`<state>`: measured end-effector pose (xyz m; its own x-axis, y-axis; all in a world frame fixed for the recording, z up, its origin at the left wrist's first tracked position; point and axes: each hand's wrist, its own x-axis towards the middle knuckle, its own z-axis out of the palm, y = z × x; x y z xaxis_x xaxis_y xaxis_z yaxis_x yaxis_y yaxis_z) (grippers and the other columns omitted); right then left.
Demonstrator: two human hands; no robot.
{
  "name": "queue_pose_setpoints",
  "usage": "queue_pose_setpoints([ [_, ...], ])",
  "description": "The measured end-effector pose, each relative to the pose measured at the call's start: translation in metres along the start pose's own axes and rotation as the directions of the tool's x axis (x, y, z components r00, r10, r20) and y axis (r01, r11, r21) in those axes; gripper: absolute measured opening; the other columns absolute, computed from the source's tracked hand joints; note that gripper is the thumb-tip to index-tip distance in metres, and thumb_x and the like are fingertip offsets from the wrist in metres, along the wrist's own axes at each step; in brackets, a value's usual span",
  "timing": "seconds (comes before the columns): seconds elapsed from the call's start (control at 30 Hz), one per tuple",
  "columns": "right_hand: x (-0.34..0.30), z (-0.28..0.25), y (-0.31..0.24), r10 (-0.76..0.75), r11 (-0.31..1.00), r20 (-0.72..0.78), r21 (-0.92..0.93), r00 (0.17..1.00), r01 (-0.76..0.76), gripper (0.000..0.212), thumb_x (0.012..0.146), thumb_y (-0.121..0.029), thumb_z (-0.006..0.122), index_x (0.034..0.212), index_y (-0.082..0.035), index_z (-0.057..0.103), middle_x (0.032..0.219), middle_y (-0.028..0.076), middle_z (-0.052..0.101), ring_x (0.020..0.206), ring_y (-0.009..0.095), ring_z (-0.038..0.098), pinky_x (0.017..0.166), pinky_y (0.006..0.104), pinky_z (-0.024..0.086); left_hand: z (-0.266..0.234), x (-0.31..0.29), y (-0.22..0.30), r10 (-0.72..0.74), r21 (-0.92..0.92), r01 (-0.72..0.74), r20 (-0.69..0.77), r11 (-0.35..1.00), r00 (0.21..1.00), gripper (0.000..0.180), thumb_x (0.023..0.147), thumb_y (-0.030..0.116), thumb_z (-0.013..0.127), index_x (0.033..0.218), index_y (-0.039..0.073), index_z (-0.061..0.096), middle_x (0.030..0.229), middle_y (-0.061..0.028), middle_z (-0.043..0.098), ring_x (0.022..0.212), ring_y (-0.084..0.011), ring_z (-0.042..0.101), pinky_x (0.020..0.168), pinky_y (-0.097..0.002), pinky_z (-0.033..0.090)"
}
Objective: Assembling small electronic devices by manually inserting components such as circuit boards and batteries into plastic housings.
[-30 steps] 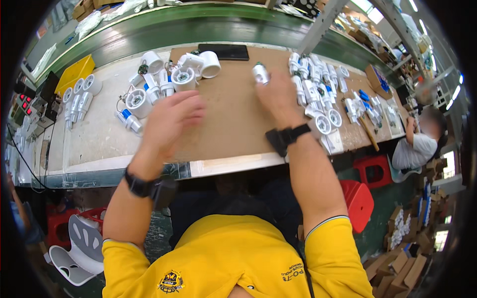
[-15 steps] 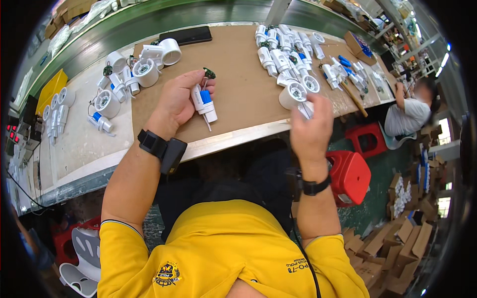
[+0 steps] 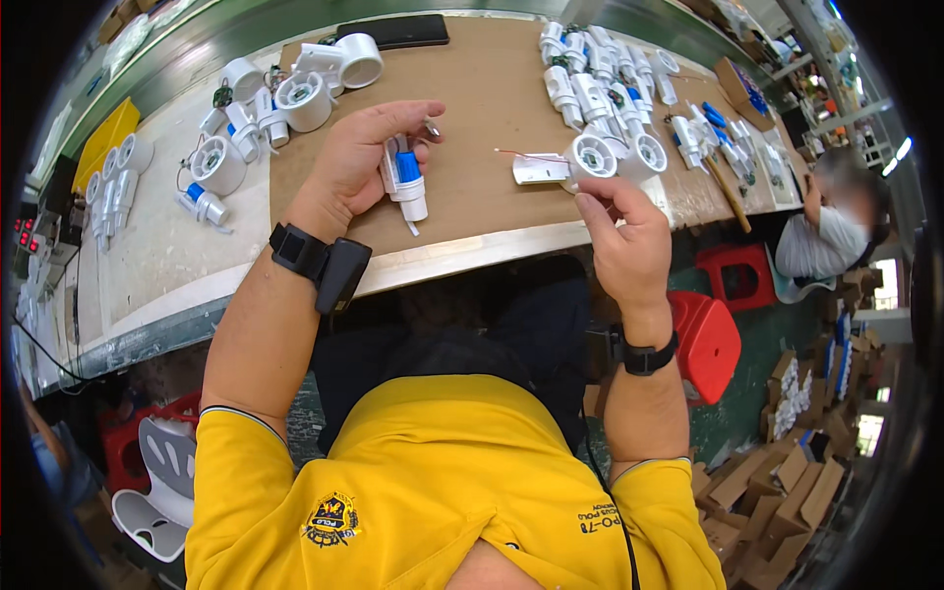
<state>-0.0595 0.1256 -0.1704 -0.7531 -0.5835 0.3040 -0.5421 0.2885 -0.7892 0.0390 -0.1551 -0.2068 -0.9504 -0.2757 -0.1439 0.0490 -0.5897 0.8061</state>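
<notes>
My left hand grips a small white plastic part with a blue insert, held just above the brown work mat. My right hand is raised near the table's front edge and pinches a white round fan-like housing with thin wires trailing to the left. A small white flat piece lies on the mat just left of that housing.
Several white and blue parts lie at the back right of the mat, more white housings at the back left. A black flat device lies at the far edge. A yellow bin sits left. Another person sits right near red stools.
My left hand has turned the blue-and-white part and drawn it closer. My right hand has come down from the parts pile holding the round housing.
</notes>
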Motion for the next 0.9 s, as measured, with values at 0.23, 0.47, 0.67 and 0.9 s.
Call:
queue_pose_setpoints([
  [0.23,0.059,0.02,-0.019,-0.546,0.714,0.215,-0.386,0.81,0.584,0.013,0.079,-0.006,0.073,0.091,-0.002,0.072,0.09,0.01,0.069,0.084,0.03,0.061,0.081,0.0394,0.049,-0.014,0.0,-0.005,0.029,-0.004,-0.029,0.018,1.0,0.999,0.03,0.096,0.018,0.068,0.119,-0.001,0.064,0.094,-0.0136,0.07,0.072,-0.0141,0.064,0.066,-0.0282,0.056],
  [0.47,0.087,0.055,0.005,-0.364,0.58,0.478,-0.555,0.799,0.596,0.013,0.079,-0.014,0.07,0.085,-0.003,0.07,0.082,0.011,0.069,0.084,0.032,0.061,0.08,0.0441,0.048,-0.01,-0.003,-0.003,-0.001,-0.019,0.002,0.065,1.0,0.998,0.03,0.098,0.019,0.067,0.12,-0.001,0.064,0.097,-0.0154,0.071,0.075,-0.0184,0.067,0.071,-0.0303,0.058],
  [0.67,0.091,0.058,0.002,-0.359,0.829,0.357,-0.302,0.862,0.471,0.013,0.086,-0.014,0.065,0.084,-0.002,0.069,0.076,0.011,0.067,0.075,0.028,0.059,0.071,0.0401,0.048,-0.012,-0.003,-0.004,-0.016,0.001,0.015,0.108,1.0,0.994,0.03,0.098,0.018,0.065,0.122,-0.001,0.064,0.101,-0.0154,0.071,0.08,-0.0205,0.068,0.076,-0.0324,0.058],
  [0.9,0.094,0.063,-0.028,-0.016,0.999,0.428,-0.021,0.903,0.027,0.015,0.091,-0.015,0.063,0.085,-0.003,0.068,0.07,0.0,0.06,0.064,0.011,0.051,0.061,0.0293,0.043,-0.004,-0.007,-0.002,0.014,-0.001,-0.014,0.125,1.0,0.992,0.027,0.095,0.007,0.066,0.121,-0.002,0.064,0.102,-0.0141,0.072,0.088,-0.022,0.072,0.08,-0.0343,0.06],
])
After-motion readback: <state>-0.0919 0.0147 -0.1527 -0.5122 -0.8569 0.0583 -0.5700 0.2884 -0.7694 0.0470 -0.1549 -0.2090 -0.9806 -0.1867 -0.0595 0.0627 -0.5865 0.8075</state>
